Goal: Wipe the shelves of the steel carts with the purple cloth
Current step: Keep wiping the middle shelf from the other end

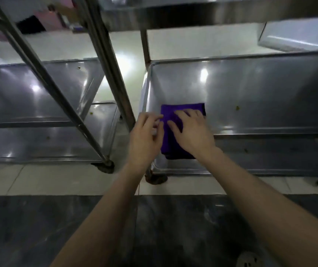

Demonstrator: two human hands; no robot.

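The cloth (185, 108), folded into a pad, lies under the right hand (191, 132), whose fingers (181, 114) are spread flat on it. It looks soft, light and limp: likely best slid under a flat palm, or lifted by a pinched edge. The left hand (144, 135) curls its fingers (155, 121) at the cloth's left edge; whether they pinch it I cannot tell. Beyond the right fingertips the shelf (260, 83) runs on, a speck (237, 107) to their right. No writing can be read.
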